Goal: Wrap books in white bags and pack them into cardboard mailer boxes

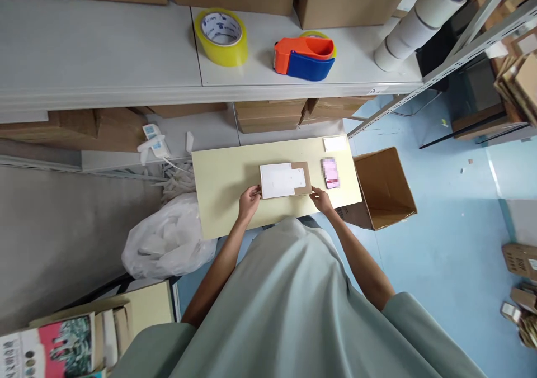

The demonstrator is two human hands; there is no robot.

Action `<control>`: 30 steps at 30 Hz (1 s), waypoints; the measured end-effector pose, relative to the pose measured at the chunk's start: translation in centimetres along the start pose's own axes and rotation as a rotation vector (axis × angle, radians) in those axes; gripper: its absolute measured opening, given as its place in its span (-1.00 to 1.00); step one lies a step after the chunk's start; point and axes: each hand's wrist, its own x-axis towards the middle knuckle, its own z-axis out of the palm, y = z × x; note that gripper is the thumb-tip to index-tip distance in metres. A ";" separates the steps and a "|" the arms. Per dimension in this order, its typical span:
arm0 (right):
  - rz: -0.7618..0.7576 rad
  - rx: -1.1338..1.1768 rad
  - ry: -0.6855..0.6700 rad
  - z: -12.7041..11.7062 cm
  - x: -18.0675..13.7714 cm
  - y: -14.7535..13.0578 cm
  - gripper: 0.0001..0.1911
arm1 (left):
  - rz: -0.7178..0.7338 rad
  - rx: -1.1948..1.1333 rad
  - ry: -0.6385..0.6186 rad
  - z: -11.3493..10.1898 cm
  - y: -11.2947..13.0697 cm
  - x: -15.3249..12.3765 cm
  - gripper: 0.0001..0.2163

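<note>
A small flat cardboard box (302, 189) lies on the pale yellow table (226, 171) in front of me. White paper labels (277, 180) cover most of its top. At the box's left end, the fingers of my left hand (250, 201) are pinched on the near corner. My right hand (321, 200) grips the opposite near corner between thumb and fingers. A pink printed card (331, 173), partly blurred, rests on the table beyond the right hand. Behind it lies a small white card (334, 143).
On the shelf above are yellow tape (222, 37), an orange and blue tape dispenser (304, 58) and stacked white rolls (419, 23). An open carton (384, 188) stands right of the table; a white plastic bag (170, 238) sits left. Books (62, 344) lie at lower left.
</note>
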 end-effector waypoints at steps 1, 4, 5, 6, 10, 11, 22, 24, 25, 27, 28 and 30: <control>-0.013 0.012 -0.023 -0.2 0.3 0.3 -0.46 | -0.024 0.011 0.038 0.1 0.0 -0.2 -0.67; -0.051 0.071 -0.054 -1.3 1.6 1.2 -0.48 | -0.027 0.058 0.192 0.4 1.0 -0.6 -0.71; -0.058 0.095 -0.053 -2.0 2.2 1.5 -0.50 | -0.012 0.075 0.256 0.7 1.6 -0.7 -0.71; -0.064 0.119 -0.050 -2.7 2.8 1.8 -0.52 | 0.008 0.089 0.316 1.1 2.4 -0.8 -0.72; -0.097 0.197 -0.022 -6.4 6.0 3.6 -0.58 | 0.101 0.132 0.443 4.4 6.7 -0.8 -0.73; -0.100 0.214 -0.009 -7.4 6.9 4.1 -0.59 | 0.130 0.150 0.443 5.6 7.8 -0.8 -0.74; -0.054 0.293 0.224 -15.6 17.6 12.0 -0.46 | 0.228 0.097 -0.085 25.1 11.6 3.9 -0.61; -0.048 0.300 0.256 -15.9 19.7 12.8 -0.42 | 0.198 0.074 -0.125 28.2 10.5 6.3 -0.56; -0.042 0.304 0.269 -15.9 20.6 13.1 -0.41 | 0.174 0.074 -0.129 29.5 9.9 7.7 -0.53; -0.041 0.310 0.275 -15.7 22.4 13.4 -0.39 | 0.132 0.079 -0.123 31.5 9.0 10.3 -0.46; -0.045 0.310 0.269 -15.6 23.1 13.5 -0.40 | 0.115 0.079 -0.116 32.3 8.6 11.6 -0.43; -0.055 0.298 0.249 -15.4 24.3 13.6 -0.42 | 0.080 0.074 -0.102 33.5 8.2 13.8 -0.35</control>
